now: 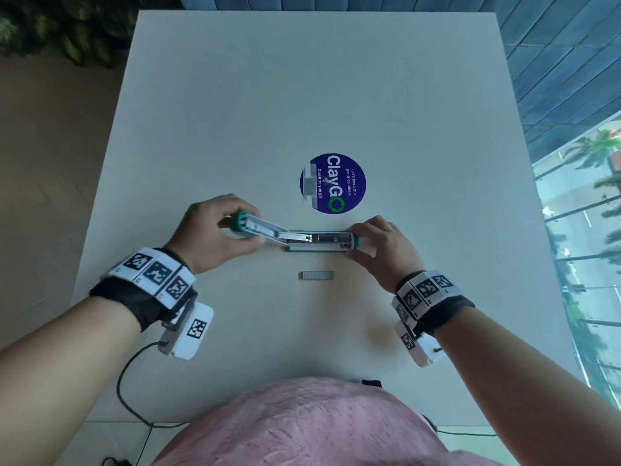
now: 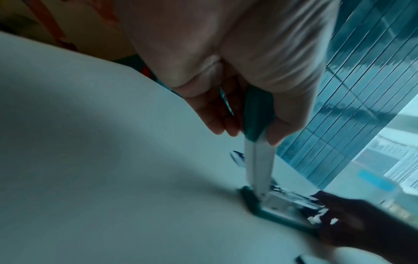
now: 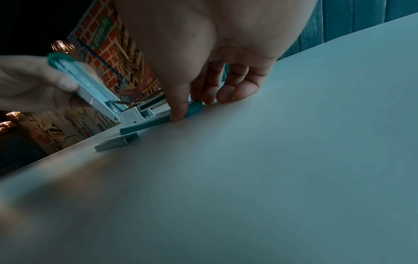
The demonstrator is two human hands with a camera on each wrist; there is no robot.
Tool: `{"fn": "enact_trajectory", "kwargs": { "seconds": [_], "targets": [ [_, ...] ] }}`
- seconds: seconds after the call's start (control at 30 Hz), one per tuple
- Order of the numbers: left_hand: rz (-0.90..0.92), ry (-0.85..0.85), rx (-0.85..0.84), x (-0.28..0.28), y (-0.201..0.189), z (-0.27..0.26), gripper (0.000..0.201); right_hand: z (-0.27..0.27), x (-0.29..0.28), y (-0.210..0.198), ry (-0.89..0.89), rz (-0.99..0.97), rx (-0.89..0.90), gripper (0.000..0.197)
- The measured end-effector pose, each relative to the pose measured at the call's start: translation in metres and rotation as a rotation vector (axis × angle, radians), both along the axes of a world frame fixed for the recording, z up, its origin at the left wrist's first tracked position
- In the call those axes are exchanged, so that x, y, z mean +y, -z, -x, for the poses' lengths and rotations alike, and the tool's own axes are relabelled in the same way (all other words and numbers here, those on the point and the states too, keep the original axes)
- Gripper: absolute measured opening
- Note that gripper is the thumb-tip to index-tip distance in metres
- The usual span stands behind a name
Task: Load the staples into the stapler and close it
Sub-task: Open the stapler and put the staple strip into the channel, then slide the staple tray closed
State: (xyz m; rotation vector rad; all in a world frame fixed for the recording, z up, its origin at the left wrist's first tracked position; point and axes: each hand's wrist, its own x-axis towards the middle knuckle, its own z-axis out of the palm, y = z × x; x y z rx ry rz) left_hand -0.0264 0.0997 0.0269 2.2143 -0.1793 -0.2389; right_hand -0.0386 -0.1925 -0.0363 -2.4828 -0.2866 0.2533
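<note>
We find the stapler lying lengthwise on the white bench, just in front of us, its top arm swung back on the hinge. The left hand has its fingers clamped round the arm's green end, holding it raised; we judge this keeps the magazine channel exposed for loading. The right hand sits at the opposite end, thumb and fingers pinched on either side of the green base and touching the bench, evidently to pin the body down so that it does not lift with the arm. The strip of staples lies loose on the bench, near the base on our side, untouched and apart from both hands. Loading is therefore not yet begun. A round blue sticker lies beyond the stapler.
</note>
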Motion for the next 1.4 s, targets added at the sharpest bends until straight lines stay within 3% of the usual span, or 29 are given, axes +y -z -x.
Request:
{"fn": "enact_trajectory", "kwargs": {
  "seconds": [0.13,0.33,0.43,0.53,0.63,0.7,0.93,1.2,1.4],
  "targets": [
    [-0.208,0.009,0.057,0.032,0.019,0.006,0.022,0.002,0.001,0.000,0.015,-0.016,0.005,0.030],
    [-0.226,-0.014,0.036,0.033,0.048,0.012,0.023,0.005,0.002,-0.003,0.034,-0.007,0.031,0.035],
    [-0.231,-0.014,0.025,0.034,0.052,0.014,0.025,0.011,0.008,-0.011,0.059,0.046,-0.038,0.041],
    [-0.215,-0.015,0.018,0.033,0.052,0.015,0.026,0.026,0.025,-0.025,-0.077,0.023,-0.113,0.033],
    [-0.198,-0.029,0.007,0.033,0.054,0.017,0.026,0.041,0.044,-0.022,-0.258,0.091,-0.078,0.036],
    [-0.183,-0.032,0.009,0.035,0.056,0.018,0.027,0.047,0.051,-0.015,-0.256,0.110,-0.060,0.038],
    [-0.165,-0.031,0.016,0.037,0.058,0.017,0.030,0.058,0.055,-0.005,-0.176,0.053,-0.057,0.012],
    [-0.171,-0.012,0.023,0.039,0.059,0.016,0.038,0.023,0.034,-0.040,-0.133,0.061,-0.195,0.005],
    [-0.162,-0.027,0.026,0.037,0.058,0.017,0.028,-0.001,0.032,-0.037,-0.162,0.151,-0.172,0.003]
  ]
}}
